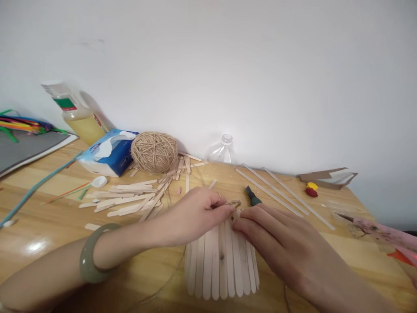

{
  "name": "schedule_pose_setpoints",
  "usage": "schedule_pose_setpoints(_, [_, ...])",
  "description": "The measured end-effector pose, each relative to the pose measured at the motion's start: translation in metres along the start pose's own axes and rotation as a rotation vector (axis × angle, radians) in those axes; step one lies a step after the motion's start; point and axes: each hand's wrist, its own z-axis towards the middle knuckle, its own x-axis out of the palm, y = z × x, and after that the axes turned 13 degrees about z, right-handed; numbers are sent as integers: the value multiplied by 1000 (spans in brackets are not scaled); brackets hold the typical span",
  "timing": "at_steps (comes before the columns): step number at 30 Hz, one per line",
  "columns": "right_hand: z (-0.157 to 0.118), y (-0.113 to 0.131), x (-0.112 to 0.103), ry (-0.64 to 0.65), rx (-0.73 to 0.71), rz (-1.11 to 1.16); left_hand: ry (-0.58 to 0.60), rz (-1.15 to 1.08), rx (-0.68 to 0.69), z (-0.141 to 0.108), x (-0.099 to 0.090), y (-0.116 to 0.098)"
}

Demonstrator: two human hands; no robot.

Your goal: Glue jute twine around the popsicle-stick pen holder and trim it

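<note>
A row of pale wooden craft sticks (222, 265) stands side by side in a flared, rounded shape, low in the middle of the view. My left hand (205, 211) is closed at its top, thumb and fingers pinching a short piece of brown twine (233, 202). On the right side of the same top, my right hand (260, 224) is closed, its fingertips pressed together beside the twine; what they hold is too small and hidden to make out. Just beyond my right hand lies a dark green tool or pen (253, 196), partly covered by the fingers.
Behind are a twine ball (154, 152), tissue box (109, 152), bottle (83, 121) and cut clear bottle top (222, 150). Loose sticks (130, 198) lie left; glue sticks (283, 191), a folded brown card (329, 177) and a pink-handled tool (384, 232) lie right.
</note>
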Motion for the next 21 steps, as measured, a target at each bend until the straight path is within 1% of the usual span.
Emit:
schedule_pose_setpoints(2, [-1, -1, 2, 2, -1, 7, 17, -16, 33, 0, 0, 0])
schedule_pose_setpoints(6, [-4, -6, 7, 18, 62, 77, 50, -26, 54, -1, 1, 1])
schedule_pose_setpoints(9, [-4, -10, 10, -23, 139, 213, 51, -10, 55, -1, 1, 0])
schedule_pose_setpoints(10, [-3, -11, 10, -58, 182, 284, 33, -10, 51, -1, 1, -1])
schedule_pose_setpoints(12, [-2, -14, 9, -170, 299, 417, -2, -44, 26, -1, -2, -2])
schedule_pose_setpoints(14, [-2, -17, 8, -312, 440, 505, -35, -135, 5, 0, -5, -4])
schedule_pose_setpoints(15, [-2, -18, 7, -368, 508, 549, -62, -186, 7, 1, -7, -4])
schedule_pose_setpoints(16, [-3, -20, 7, -398, 562, 605, -96, -231, 19, 2, -8, -4])
schedule_pose_setpoints(17, [-4, -21, 8, -391, 598, 670, -136, -267, 34, 2, -8, -4])
schedule_pose_setpoints(18, [-5, -22, 8, -347, 623, 731, -180, -300, 47, 3, -9, -4])
schedule_pose_setpoints(19, [-5, -22, 9, -279, 641, 773, -221, -331, 52, 4, -8, -3])
schedule_pose_setpoints(21, [-4, -23, 10, -160, 691, 784, -298, -401, 42, 5, -7, 0])
